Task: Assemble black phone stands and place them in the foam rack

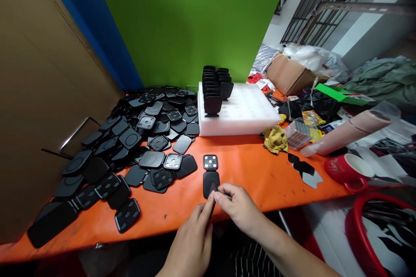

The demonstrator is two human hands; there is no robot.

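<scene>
A black hinged panel lies unfolded near the front of the orange table, its smaller square leaf with several pale round spots pointing away from me. My left hand and my right hand meet at its near end. My left fingers are pinched on a small black flat piece, partly hidden by the fingertips. Between my right thumb and fingers sits a slim dark tool with a ridged grip; most of it is covered, so its kind is unclear.
Many similar black hinged panels are heaped at left. A white foam block holds upright black panels in rows. To the right are a yellow cloth, black cut pieces, a pink roll and a red mug.
</scene>
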